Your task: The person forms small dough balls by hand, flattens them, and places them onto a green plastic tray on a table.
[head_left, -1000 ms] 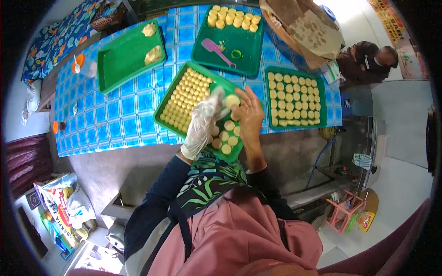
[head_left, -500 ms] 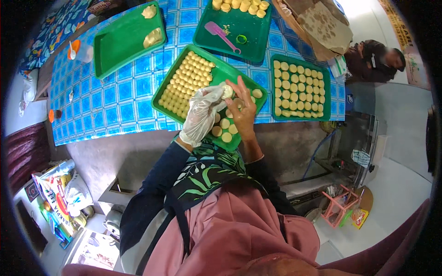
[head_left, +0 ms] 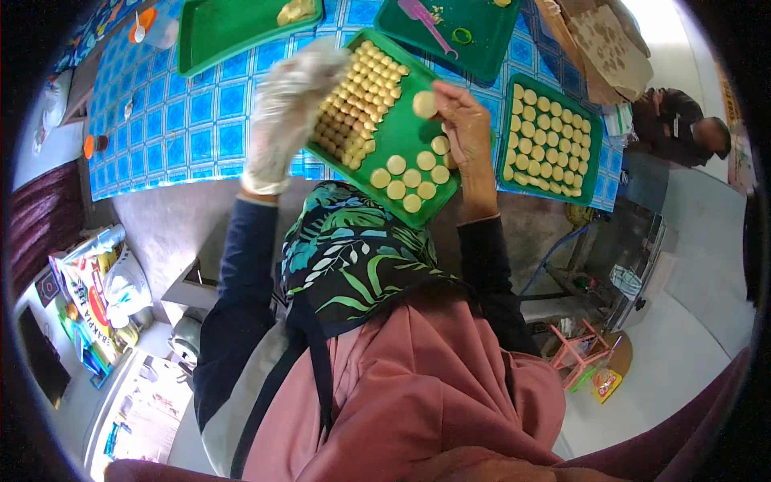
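Note:
A green tray (head_left: pixel 399 135) lies at the table's near edge. Rows of small yellow dough balls (head_left: pixel 363 103) fill its left part, and larger flat round dough pieces (head_left: pixel 411 178) lie in its near right part. Between thumb and fingers, my bare right hand (head_left: pixel 467 120) grips a flat round dough piece (head_left: pixel 424 104) above the tray's right side. My left hand (head_left: pixel 291 104), in a clear plastic glove, is raised over the tray's left edge. Motion smears its fingers, so whether they hold anything is unclear.
To the right stands another green tray (head_left: pixel 507 178) with rows of dough rounds. Farther back are a green tray (head_left: pixel 233 36) with a dough lump (head_left: pixel 297 10) and one with a pink spatula (head_left: pixel 426 24) and a green ring (head_left: pixel 462 35). A person (head_left: pixel 679 124) is at far right.
My hands have parted: the gloved left moved left and away from the dough piece, while the right moved right with a round in its fingers. The whole view has shifted.

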Motion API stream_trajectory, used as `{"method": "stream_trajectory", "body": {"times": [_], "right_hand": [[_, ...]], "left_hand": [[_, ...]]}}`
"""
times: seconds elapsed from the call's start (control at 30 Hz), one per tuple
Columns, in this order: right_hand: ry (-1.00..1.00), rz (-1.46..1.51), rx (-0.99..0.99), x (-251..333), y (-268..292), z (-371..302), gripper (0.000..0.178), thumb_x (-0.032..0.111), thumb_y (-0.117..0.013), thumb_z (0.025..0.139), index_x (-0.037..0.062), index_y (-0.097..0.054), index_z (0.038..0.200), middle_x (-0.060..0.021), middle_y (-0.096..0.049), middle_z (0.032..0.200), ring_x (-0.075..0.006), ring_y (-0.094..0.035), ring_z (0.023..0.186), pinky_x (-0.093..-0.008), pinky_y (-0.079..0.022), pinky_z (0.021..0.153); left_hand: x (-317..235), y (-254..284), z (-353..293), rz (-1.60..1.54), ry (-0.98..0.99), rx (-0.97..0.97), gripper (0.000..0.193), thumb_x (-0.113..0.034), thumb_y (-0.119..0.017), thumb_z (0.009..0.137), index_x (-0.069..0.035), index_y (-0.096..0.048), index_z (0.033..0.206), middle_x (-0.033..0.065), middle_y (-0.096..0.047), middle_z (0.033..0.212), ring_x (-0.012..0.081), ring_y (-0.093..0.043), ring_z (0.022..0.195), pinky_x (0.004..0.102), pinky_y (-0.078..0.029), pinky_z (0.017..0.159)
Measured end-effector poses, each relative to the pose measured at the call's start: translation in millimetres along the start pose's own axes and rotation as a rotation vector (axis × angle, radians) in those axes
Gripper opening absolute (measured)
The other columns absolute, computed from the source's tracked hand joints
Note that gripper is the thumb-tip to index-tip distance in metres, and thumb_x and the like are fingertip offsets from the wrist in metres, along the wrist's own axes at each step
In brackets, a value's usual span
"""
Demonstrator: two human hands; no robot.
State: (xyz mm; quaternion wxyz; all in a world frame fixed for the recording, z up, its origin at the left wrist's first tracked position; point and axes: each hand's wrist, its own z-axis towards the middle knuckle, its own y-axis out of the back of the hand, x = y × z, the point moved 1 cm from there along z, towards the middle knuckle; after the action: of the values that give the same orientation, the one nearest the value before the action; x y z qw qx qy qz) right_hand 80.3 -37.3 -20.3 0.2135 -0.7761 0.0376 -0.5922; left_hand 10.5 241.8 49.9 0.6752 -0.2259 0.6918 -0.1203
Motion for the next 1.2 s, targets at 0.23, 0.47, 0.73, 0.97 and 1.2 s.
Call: {"method": "stream_trajectory", "body": {"times": [0.23, 0.47, 0.73, 0.97, 1.2], "right_hand": [[-0.087, -0.751, 0.377, -54.3, 39.7, -1.2, 0.019, 0.007, -0.071, 0.094, 0.0022, -0.074, 0.112, -0.0084, -0.075, 0.102, -0.0197, -0.068, 0.088, -0.0373, -0.055, 0.079], [0.287, -1.115, 0.589, -58.9, 31.7, -7.0, 0.017, 0.001, -0.068, 0.087, 0.003, -0.074, 0.103, -0.0128, -0.066, 0.098, -0.0339, -0.062, 0.095, -0.0435, -0.05, 0.082], [0.413, -1.426, 0.571, -50.3, 22.5, -25.9, 0.026, 0.0, -0.061, 0.083, 0.0064, -0.073, 0.105, -0.0142, -0.058, 0.102, -0.0333, -0.056, 0.101, -0.0449, -0.047, 0.083], [0.614, -1.504, 0.656, -46.2, 0.7, -23.1, 0.027, 0.001, -0.062, 0.077, 0.0072, -0.07, 0.102, -0.0162, -0.057, 0.105, -0.0353, -0.055, 0.101, -0.0469, -0.046, 0.08], [0.584, -1.3, 0.557, -95.5, -40.2, -30.7, 0.017, 0.0, -0.065, 0.072, 0.0058, -0.061, 0.088, -0.0132, -0.058, 0.093, -0.0343, -0.057, 0.094, -0.047, -0.047, 0.078]], "left_hand": [[-19.2, 84.7, -74.5, -0.151, -0.136, -0.52, 0.038, -0.014, -0.065, 0.101, 0.007, -0.06, 0.132, 0.0264, -0.059, 0.139, 0.0368, -0.059, 0.131, 0.0445, -0.046, 0.118], [-7.6, 93.6, -78.5, -0.573, -0.004, -0.641, 0.039, -0.003, -0.059, 0.102, 0.017, -0.05, 0.135, 0.0302, -0.051, 0.145, 0.041, -0.052, 0.136, 0.0473, -0.045, 0.119], [3.4, 92.1, -73.5, -0.647, 0.024, -0.658, 0.042, -0.003, -0.055, 0.105, 0.016, -0.046, 0.141, 0.0295, -0.048, 0.15, 0.0415, -0.047, 0.141, 0.0487, -0.042, 0.121], [7.0, 84.5, -74.1, -0.381, -0.002, -0.621, 0.038, -0.007, -0.055, 0.106, 0.016, -0.049, 0.135, 0.0296, -0.051, 0.146, 0.0409, -0.052, 0.137, 0.0475, -0.041, 0.122], [5.9, 76.2, -72.1, -0.698, 0.012, -0.662, 0.041, 0.0, -0.059, 0.102, 0.015, -0.048, 0.139, 0.0308, -0.051, 0.147, 0.0426, -0.048, 0.14, 0.051, -0.043, 0.12]]}}
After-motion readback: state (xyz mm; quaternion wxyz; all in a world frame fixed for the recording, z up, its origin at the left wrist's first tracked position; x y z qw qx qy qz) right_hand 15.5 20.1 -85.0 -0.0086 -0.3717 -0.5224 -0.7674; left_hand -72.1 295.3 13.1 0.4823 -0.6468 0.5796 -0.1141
